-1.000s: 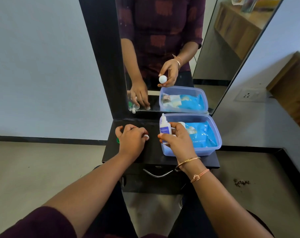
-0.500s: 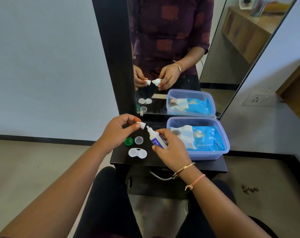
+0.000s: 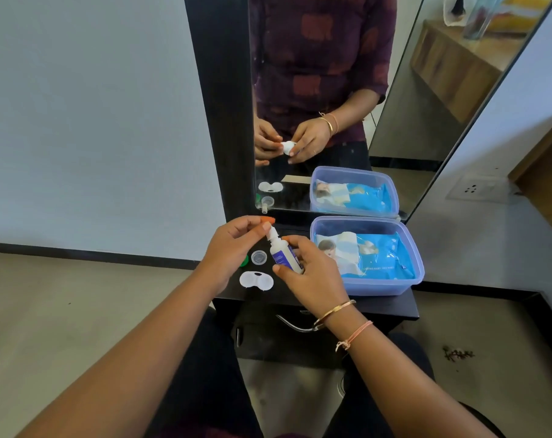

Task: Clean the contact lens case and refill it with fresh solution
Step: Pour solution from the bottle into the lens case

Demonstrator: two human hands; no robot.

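My right hand (image 3: 314, 278) grips a small white solution bottle (image 3: 284, 256) with a blue label, tilted up and to the left over the black dresser top (image 3: 379, 303). The fingertips of my left hand (image 3: 233, 248) pinch the white cap (image 3: 270, 231) at the bottle's tip. The white contact lens case (image 3: 256, 280) lies open on the dresser just below the bottle. A clear lid (image 3: 258, 257) lies behind the case. A green lid (image 3: 245, 261) shows partly past my left hand.
A translucent blue box (image 3: 418, 273) holding a blue wipes pack (image 3: 375, 256) stands at the right of the dresser. A mirror (image 3: 331, 90) rises behind and reflects the hands. A metal drawer handle (image 3: 292, 325) sits below the front edge.
My left hand lifted off the dresser holding the cap apart from the bare nozzle. Now the cap sits at the bottle's tip between my left fingers. The right hand kept hold of the bottle.
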